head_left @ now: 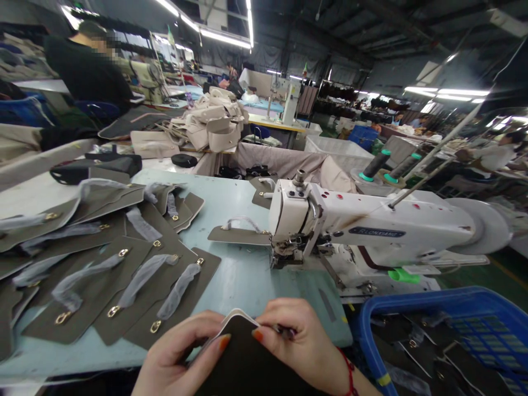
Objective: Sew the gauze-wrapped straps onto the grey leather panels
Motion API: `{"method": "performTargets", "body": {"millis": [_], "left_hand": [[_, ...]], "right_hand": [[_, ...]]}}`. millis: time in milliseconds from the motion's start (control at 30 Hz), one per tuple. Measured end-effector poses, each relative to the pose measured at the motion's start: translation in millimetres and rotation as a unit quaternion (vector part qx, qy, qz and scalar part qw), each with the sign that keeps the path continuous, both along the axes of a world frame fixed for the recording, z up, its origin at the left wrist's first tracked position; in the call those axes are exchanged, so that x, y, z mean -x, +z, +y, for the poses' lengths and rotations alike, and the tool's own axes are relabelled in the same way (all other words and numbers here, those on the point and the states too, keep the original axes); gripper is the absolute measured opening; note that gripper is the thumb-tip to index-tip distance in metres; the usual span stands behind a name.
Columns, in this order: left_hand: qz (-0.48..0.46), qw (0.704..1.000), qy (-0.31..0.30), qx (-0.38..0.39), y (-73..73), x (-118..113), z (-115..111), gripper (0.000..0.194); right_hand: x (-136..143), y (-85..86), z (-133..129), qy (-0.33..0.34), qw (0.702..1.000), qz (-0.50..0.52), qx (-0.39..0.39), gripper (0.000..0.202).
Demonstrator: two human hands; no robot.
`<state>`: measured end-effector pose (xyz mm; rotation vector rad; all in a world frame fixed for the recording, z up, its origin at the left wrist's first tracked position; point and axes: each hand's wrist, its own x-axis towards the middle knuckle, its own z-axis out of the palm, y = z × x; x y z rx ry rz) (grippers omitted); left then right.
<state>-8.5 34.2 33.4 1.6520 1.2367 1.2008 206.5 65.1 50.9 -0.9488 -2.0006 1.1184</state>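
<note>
My left hand pinches the left edge of a dark grey-brown panel with a pale border, low in the middle of the view. On the panel's right edge, near its top corner, my right hand is closed, with a small dark metal tool partly hidden in its fingers. A red bracelet circles the right wrist. Beyond the hands stands a white sewing machine, with another panel lying left of its needle area. Many similar panels, with wrapped handles and gold rings, overlap on the left of the light-blue table.
A blue basket holding dark panels stands at the lower right. Beige pieces are heaped behind the table. Thread cones stand behind the machine. A person in black is at the upper left, another person at the far right.
</note>
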Motion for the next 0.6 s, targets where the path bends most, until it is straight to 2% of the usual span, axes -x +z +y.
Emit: {"method": "performTargets", "body": {"millis": [333, 467, 600], "left_hand": [[0.018, 0.998, -0.037, -0.041, 10.4, -8.1, 0.1, 0.01], [0.033, 0.997, -0.06, -0.032, 16.5, -10.6, 1.3, 0.013], [0.043, 0.996, -0.075, -0.025, 16.6, -12.9, 1.3, 0.014]], "right_hand": [[10.2, 8.0, 0.9, -0.032, 0.999, 0.027, -0.015, 0.031], [14.8, 9.1, 1.3, -0.041, 0.998, 0.041, -0.033, 0.029], [17.6, 8.9, 2.1, -0.049, 0.997, 0.039, -0.05, 0.025]]}}
